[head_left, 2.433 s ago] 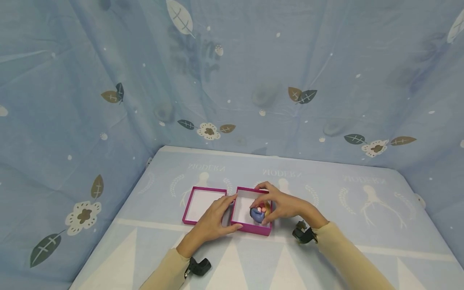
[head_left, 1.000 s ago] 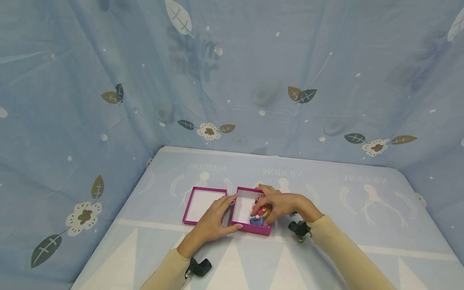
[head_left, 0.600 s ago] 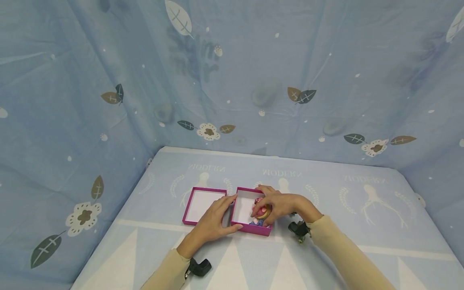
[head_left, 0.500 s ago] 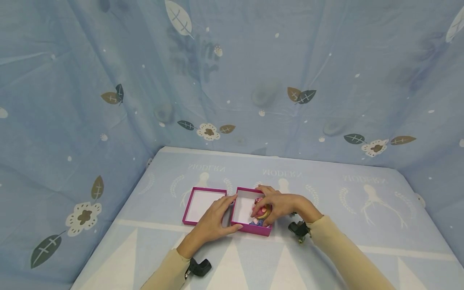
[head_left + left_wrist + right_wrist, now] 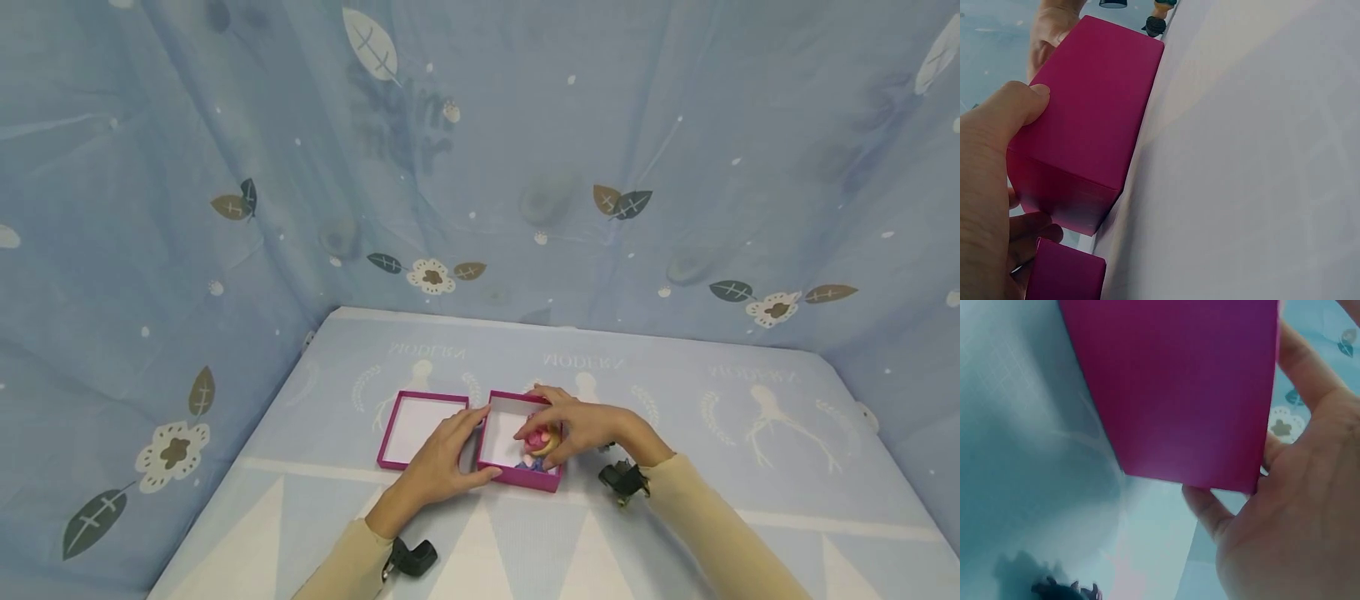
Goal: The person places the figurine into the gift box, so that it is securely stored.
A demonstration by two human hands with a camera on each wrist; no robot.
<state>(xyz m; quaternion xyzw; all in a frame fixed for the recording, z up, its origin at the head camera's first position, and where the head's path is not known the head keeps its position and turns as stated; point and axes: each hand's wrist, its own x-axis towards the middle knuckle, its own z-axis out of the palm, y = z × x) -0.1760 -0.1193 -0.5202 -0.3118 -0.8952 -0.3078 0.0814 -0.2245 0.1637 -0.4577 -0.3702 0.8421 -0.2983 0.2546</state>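
A magenta box (image 5: 498, 433) with a white inside stands uncovered on the table, its magenta wall (image 5: 1094, 100) seen up close in the left wrist view. My left hand (image 5: 441, 458) grips its left side, thumb over the near rim and fingers round the corner. Inside, at the right, lies a small toy figure (image 5: 537, 438) in pink, yellow and blue. My right hand (image 5: 585, 423) reaches over the right wall, its thumb and index finger spread either side of the toy. Other right fingers touch the box's outer wall (image 5: 1172, 394). The hand hides part of the toy.
A shallow magenta-edged lid (image 5: 422, 423), white inside up, lies just left of the box. Patterned cloth covers the table (image 5: 772, 433). A blue curtain (image 5: 487, 150) with leaf prints rises behind and at both sides. A dark camera (image 5: 412, 557) sits at the left wrist.
The toy, earlier showing its blue side, has been turned and lowered in the box; its pink part now shows. My right index finger has moved away from it. The left hand stays put.
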